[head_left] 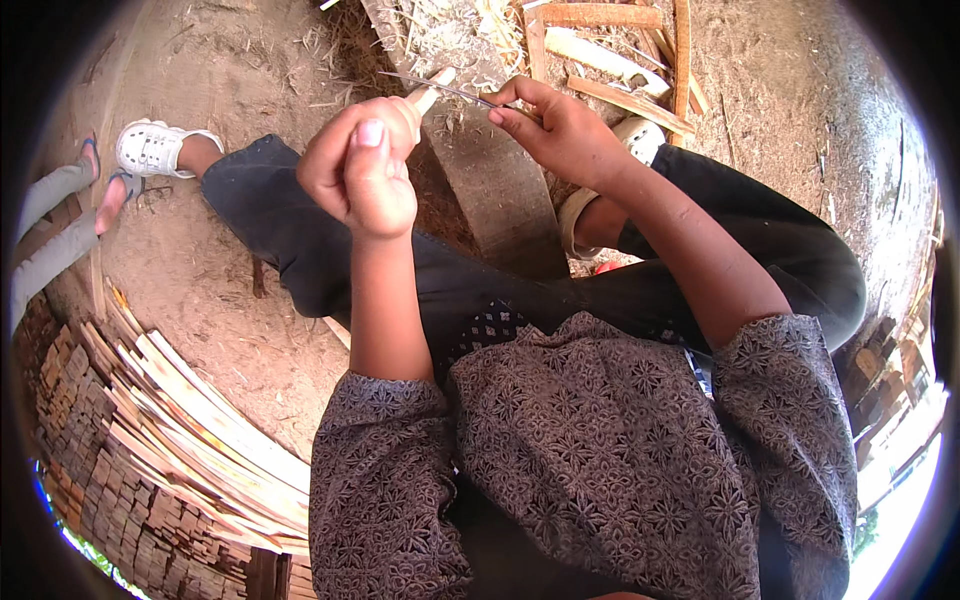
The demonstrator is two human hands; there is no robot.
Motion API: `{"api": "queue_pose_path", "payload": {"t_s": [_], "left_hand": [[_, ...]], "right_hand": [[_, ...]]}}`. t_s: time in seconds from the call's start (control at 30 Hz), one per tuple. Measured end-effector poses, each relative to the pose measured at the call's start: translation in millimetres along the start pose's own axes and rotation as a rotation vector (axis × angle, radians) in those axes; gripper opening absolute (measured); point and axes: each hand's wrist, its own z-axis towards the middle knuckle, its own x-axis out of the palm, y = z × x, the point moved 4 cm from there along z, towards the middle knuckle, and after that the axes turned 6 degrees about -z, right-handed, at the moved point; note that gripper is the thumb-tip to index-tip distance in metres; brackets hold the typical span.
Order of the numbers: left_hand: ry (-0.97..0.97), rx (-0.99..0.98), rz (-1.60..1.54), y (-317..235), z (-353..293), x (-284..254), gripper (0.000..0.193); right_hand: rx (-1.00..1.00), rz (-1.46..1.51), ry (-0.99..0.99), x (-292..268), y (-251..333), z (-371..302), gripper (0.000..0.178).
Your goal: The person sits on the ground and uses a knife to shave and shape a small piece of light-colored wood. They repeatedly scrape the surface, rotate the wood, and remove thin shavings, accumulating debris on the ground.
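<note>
My left hand [365,165] is closed in a fist around a pale wooden stick [430,92]; only its far end juts out past the fingers. In my right hand [565,130] is a knife, its handle mostly hidden in the grip. The thin knife blade [445,88] points left and crosses the stick near its tip; whether the edge touches the wood I cannot tell. Below both hands lies a wooden plank [505,205], with wood shavings [470,45] heaped on its far part.
A wooden frame [600,15] and loose wood pieces [630,105] lie beyond my right hand. My legs in dark trousers [290,220] flank the plank. Another person's feet [115,195] are at the left. Long wooden strips [200,410] and stacked wood blocks [90,430] fill the lower left.
</note>
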Motion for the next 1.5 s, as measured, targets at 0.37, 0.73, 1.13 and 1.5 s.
{"api": "queue_pose_path", "payload": {"t_s": [0.37, 0.73, 1.13, 1.5], "left_hand": [[0.046, 0.039, 0.099, 8, -9, 21, 0.037], [0.034, 0.075, 0.168, 11, -9, 22, 0.035], [0.031, 0.272, 0.434, 17, -26, 45, 0.032], [0.08, 0.196, 0.47, 16, -28, 48, 0.029]], "right_hand": [[-0.068, -0.079, -0.081, -14, 13, -37, 0.03], [0.09, -0.204, -0.014, -7, -30, 28, 0.037], [-0.099, -0.371, 0.084, -40, 2, -5, 0.03], [-0.073, -0.415, 0.162, -39, -13, 55, 0.033]]}}
